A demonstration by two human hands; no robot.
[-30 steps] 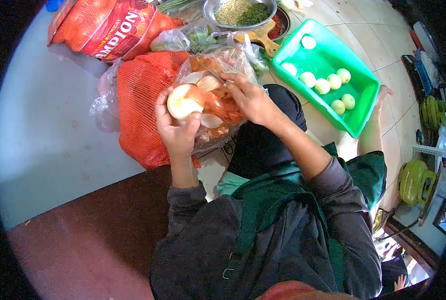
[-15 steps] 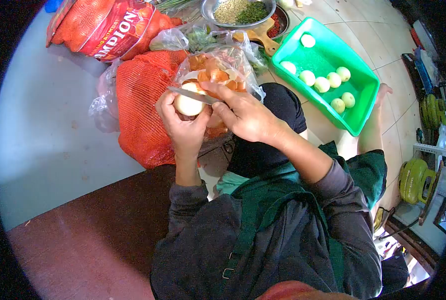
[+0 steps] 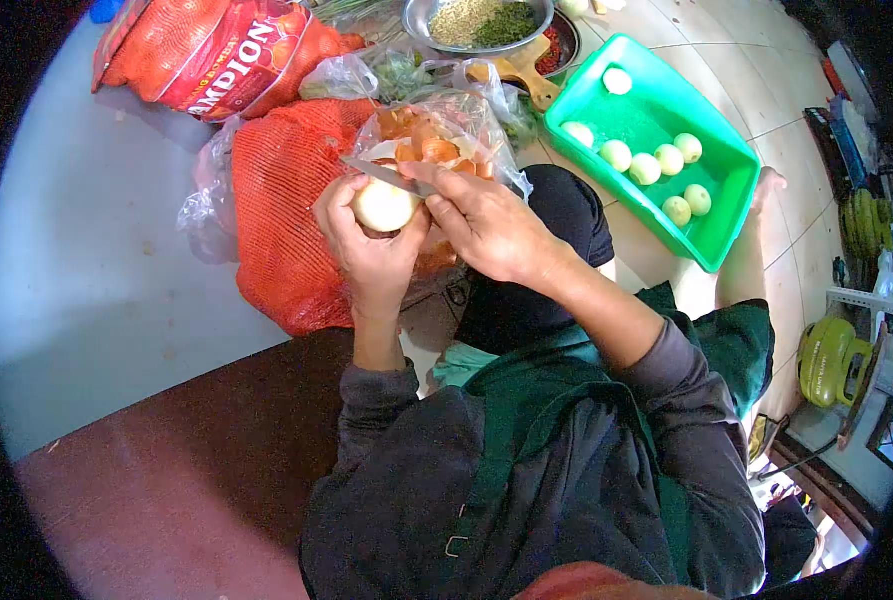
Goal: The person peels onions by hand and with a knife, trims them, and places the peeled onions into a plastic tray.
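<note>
Pale and mostly bare of skin, an onion (image 3: 384, 207) rests in the curled fingers of my left hand (image 3: 372, 255). My right hand (image 3: 497, 228) grips a knife (image 3: 379, 173), its blade lying across the top of the onion; the handle is hidden in my fist. Beneath and beyond both hands, a clear plastic bag (image 3: 482, 125) holds brown onion skins (image 3: 432, 147). A red mesh sack (image 3: 287, 220) sits just left of my left hand.
A green basin (image 3: 657, 222) with several peeled onions (image 3: 645, 168) stands at the right. Behind are a printed onion sack (image 3: 227, 60), a metal bowl (image 3: 447, 45) of chopped ingredients and a wooden board (image 3: 527, 70). Green gas cylinders (image 3: 833, 362) stand far right.
The knife and onion have shifted only slightly, with the blade tip a little higher. Both hands keep their hold, and the surrounding things have not moved.
</note>
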